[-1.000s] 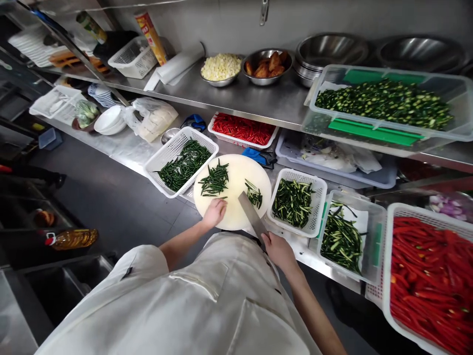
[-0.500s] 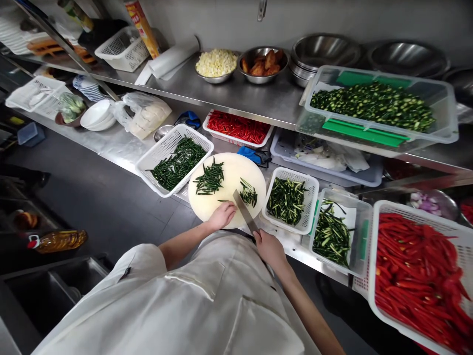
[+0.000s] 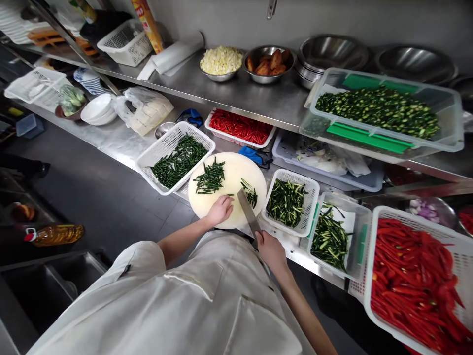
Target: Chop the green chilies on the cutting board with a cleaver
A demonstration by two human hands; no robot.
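My right hand (image 3: 272, 250) is closed round the handle of a knife (image 3: 249, 212), whose blade lies over the right part of a round white board (image 3: 236, 170). On the board's near edge my left hand (image 3: 220, 210) has its fingers bent together, with a bit of green pepper showing at the fingertips. Whole green peppers (image 3: 210, 178) form a pile at the board's left, and cut green pieces (image 3: 250, 193) lie right of the blade. A white basket of green peppers (image 3: 176, 160) touches the left side; a smaller basket of cut peppers (image 3: 286, 202) stands at the right.
A clear tub of cut peppers (image 3: 330, 236) and a large basket of red peppers (image 3: 414, 281) stand further right. Behind the board are a red pepper tray (image 3: 240, 127) and blue gloves (image 3: 253, 155). A steel shelf (image 3: 221, 98) overhangs the back.
My left hand has shifted slightly left, away from the blade, and a green pepper end now shows by its fingertips. The knife has moved slightly right.
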